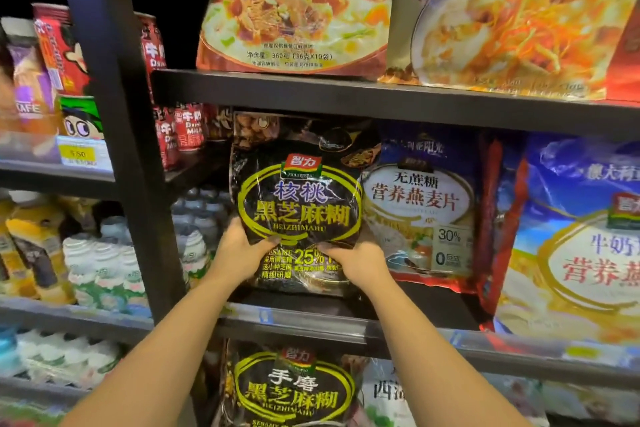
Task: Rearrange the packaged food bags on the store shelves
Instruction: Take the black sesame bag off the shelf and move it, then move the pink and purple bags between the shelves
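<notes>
1. Both hands gripped the black sesame bag [298, 204] at its lower part: the left hand [239, 253] curled round the bottom left edge, the right hand [353, 262] pinching the bottom right.
2. The black sesame bag stood upright on the middle shelf [346, 314], its base set back from the front lip, at the left end of its row.
3. Just right of it, touching and partly overlapped by it, stood the white oat bag [420, 215]; further right stood the blue oat bag [571, 239], nearer the front lip.
4. Judged from this, the sesame bag was mid-placement, neither let go nor squared up.
5. Bags above and below it looked orderly; how many remained to sort could not be told.
</notes>
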{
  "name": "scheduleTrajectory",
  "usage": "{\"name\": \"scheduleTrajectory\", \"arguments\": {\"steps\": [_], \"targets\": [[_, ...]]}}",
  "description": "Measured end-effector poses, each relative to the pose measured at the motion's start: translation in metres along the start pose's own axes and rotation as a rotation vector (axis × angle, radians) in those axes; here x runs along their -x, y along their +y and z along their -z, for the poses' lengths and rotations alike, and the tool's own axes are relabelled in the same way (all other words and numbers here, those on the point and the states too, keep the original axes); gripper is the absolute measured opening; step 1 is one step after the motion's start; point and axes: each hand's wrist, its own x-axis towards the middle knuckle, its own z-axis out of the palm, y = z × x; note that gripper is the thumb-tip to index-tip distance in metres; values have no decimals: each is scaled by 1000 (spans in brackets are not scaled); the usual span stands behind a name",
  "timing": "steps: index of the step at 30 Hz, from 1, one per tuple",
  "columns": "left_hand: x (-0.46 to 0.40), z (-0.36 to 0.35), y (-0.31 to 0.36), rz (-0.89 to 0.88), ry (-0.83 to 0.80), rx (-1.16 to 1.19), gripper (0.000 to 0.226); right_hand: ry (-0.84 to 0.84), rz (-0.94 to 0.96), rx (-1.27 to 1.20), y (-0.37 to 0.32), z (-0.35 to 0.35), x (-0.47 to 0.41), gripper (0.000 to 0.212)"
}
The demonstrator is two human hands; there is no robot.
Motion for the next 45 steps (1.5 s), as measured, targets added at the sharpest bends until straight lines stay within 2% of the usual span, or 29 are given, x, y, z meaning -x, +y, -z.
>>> {"name": "scheduleTrajectory", "arguments": {"steps": [5,8,9,12,13,16,20,21,23,26,35,38,42,45], "targets": [[0,4,8,71,-27,-45,53,16,-20,51,-6,0,3,74],[3,11,24,138,-62,-148,60,-38,-88,198,-16,9,8,55],[5,15,30,161,-82,-192,65,-71,-102,258,-21,14,9,54],[8,27,53,213,-149,-336,75,-188,-175,506,-43,30,15,83],[10,31,62,214,-163,-390,78,-201,-187,562,-50,36,16,86],[19,45,87,141,-215,-530,79,-165,-152,636,-64,52,26,72],[43,63,106,56,-273,-479,69,-71,-77,675,-86,75,55,64],[50,68,109,19,-296,-480,73,-73,-58,687,-90,82,64,67],[66,79,118,-55,-348,-515,83,-78,-24,709,-98,94,83,88],[92,97,135,-115,-383,-553,84,-68,11,707,-105,111,119,107],[173,113,201,-309,-398,-620,79,21,48,727,-113,166,227,108],[203,102,225,-377,-415,-636,77,55,38,704,-115,195,262,107],[248,83,255,-433,-451,-626,76,120,40,662,-108,236,304,97],[288,66,279,-463,-458,-630,77,136,22,653,-100,264,336,100]]}}
